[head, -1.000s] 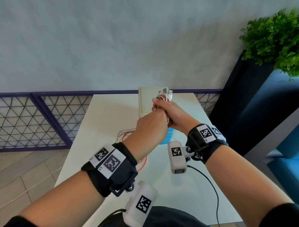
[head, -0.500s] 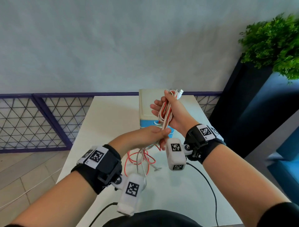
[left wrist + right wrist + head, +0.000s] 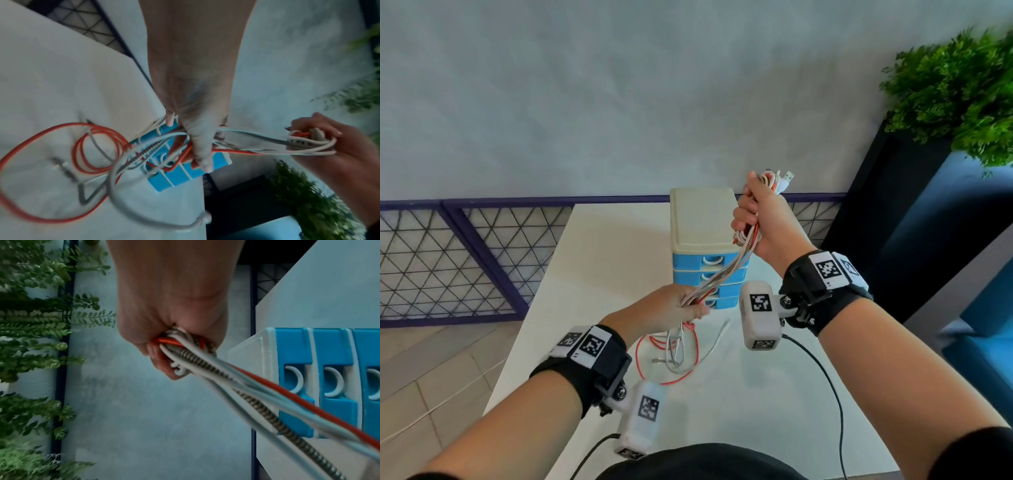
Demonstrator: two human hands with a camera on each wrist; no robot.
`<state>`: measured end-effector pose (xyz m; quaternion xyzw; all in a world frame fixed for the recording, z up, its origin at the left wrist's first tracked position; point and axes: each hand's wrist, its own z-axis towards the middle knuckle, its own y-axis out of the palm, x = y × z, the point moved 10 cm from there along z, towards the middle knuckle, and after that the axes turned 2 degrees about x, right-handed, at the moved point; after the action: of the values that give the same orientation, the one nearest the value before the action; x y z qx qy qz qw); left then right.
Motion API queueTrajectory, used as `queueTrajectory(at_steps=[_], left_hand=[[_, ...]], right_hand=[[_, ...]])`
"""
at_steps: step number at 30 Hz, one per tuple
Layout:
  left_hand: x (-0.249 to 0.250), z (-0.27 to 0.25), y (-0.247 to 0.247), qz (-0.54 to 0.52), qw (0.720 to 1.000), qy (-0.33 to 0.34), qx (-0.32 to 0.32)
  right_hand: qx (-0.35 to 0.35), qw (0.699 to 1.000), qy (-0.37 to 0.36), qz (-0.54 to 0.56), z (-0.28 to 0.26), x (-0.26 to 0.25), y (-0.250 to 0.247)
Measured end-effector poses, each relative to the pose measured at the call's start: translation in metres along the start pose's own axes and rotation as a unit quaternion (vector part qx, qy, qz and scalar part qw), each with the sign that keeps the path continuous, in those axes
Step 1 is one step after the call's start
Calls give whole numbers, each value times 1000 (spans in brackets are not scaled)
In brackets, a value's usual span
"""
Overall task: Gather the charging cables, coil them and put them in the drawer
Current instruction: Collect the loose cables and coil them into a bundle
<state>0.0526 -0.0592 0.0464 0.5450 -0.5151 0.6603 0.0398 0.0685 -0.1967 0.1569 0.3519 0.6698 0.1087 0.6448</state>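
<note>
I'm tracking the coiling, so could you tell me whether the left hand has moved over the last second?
Yes. The left hand has dropped from beside the right hand near the top of the drawer unit to its bottom drawers, drawing the cables taut.

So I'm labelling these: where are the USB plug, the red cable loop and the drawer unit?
USB plug (image 3: 789, 177): head view, metal tip.
Red cable loop (image 3: 16, 209): left wrist view, outer curve.
Drawer unit (image 3: 702, 219): head view, cream top.

Loose cable loops (image 3: 86, 162) motion-blurred in left wrist view; lower drawers (image 3: 717, 301) behind cables.
</note>
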Motion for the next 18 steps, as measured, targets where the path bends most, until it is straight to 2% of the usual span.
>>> queueTrajectory(at_steps=[4, 10, 13, 16, 18], left_hand=[[-39, -3, 13, 30, 998, -52, -17], [-77, -12, 20, 2, 998, -65, -14], [-77, -8, 17, -16, 998, -65, -7], [-59, -6, 6, -122, 992, -37, 0], [-33, -2, -9, -156, 987, -22, 8]], right_hand=[[13, 999, -29, -22, 2, -13, 5], [23, 997, -54, -44, 1, -30, 4], [22, 997, -59, -53, -1, -27, 7], [14, 995, -64, -79, -3, -22, 9], [-2, 993, -65, -100, -3, -17, 12]])
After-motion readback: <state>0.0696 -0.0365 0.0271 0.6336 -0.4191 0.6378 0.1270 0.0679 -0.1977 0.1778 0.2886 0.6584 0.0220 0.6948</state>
